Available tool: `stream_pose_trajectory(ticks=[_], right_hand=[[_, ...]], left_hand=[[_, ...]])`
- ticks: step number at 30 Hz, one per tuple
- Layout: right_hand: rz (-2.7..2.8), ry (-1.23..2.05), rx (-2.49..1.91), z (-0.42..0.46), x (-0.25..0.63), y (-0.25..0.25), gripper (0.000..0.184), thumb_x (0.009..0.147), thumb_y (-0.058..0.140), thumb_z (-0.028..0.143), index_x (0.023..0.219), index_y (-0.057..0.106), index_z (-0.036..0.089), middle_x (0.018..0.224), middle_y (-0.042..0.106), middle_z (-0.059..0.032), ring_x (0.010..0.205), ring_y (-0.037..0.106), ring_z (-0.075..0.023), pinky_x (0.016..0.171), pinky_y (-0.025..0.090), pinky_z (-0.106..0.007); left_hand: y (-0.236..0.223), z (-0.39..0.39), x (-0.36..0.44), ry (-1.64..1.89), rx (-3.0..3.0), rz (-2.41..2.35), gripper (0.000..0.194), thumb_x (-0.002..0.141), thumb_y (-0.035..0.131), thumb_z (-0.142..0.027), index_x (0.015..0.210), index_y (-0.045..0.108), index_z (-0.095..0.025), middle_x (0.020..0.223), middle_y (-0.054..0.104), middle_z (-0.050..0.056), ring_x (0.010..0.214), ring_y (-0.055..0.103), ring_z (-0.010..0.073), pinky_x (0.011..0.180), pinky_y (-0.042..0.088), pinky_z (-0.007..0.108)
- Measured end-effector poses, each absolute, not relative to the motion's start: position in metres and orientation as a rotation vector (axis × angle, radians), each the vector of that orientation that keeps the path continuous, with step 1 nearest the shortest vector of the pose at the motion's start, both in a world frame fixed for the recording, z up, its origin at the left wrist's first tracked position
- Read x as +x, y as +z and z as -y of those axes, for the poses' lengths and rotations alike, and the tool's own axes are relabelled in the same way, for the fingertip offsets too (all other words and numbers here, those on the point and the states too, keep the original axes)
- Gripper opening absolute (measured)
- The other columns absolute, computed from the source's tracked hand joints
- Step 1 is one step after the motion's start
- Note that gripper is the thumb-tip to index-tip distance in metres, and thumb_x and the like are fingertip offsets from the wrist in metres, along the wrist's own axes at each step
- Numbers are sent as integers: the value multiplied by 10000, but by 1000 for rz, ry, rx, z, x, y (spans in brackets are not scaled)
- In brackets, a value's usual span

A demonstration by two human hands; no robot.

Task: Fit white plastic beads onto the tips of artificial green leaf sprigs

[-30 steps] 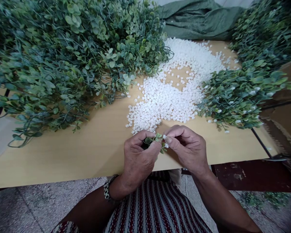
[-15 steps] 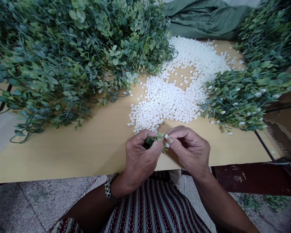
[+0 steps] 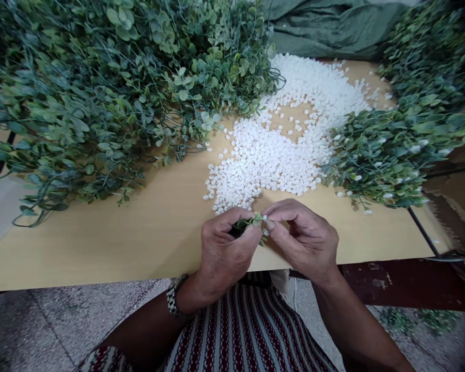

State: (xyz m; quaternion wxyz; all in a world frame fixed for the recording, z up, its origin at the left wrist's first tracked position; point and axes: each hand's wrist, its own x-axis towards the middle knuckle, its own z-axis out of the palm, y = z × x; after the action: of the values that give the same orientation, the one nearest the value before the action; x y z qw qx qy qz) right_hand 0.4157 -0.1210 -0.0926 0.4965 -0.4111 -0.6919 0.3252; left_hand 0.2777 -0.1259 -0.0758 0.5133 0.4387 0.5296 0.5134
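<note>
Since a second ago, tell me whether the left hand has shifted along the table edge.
No. The left hand still pinches the green sprig at the table's front edge, just below the white beads.

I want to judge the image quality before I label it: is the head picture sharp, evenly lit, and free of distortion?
Head view: soft, even light with only faint shadows under the left hand and right hand; no glare on the wooden table. The sprig and white beads are fairly sharp. Wide-lens bending curves the table edge, and the corners look darker and softer.
</note>
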Motion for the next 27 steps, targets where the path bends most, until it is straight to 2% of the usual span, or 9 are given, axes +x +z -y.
stream_pose_trajectory(ticks=[6, 17, 24, 27], right_hand=[[1720, 812, -967, 121, 419, -93, 193, 812, 586, 37, 873, 602, 219, 836, 651, -23, 789, 623, -148, 680, 511, -302], [1699, 809, -976, 122, 418, -96, 180, 814, 596, 36, 857, 613, 210, 836, 656, -33, 786, 625, -147, 686, 510, -295], [1908, 581, -971, 120, 421, -90, 187, 830, 551, 46, 875, 623, 213, 801, 666, -42, 792, 637, -174, 681, 524, -312], [1992, 583, -993, 119, 427, -85, 180, 845, 545, 70, 906, 633, 215, 818, 676, -45, 781, 641, -174, 678, 529, -315]], left_hand=[[-77, 126, 276, 1215, 1070, -1270, 131, 675, 595, -113, 576, 660, -168, 529, 589, -24, 438, 439, 71, 380, 360, 174], [-77, 125, 278, 1174, 1040, -1229, 148, 694, 599, -139, 560, 650, -172, 469, 541, -39, 383, 437, 65, 356, 369, 176], [-78, 123, 277, 1138, 1020, -1220, 151, 690, 589, -141, 547, 628, -170, 458, 540, -41, 366, 437, 59, 335, 342, 166], [-77, 121, 277, 1059, 942, -1208, 125, 684, 603, -157, 562, 629, -168, 420, 511, -54, 342, 405, 51, 319, 315, 157]])
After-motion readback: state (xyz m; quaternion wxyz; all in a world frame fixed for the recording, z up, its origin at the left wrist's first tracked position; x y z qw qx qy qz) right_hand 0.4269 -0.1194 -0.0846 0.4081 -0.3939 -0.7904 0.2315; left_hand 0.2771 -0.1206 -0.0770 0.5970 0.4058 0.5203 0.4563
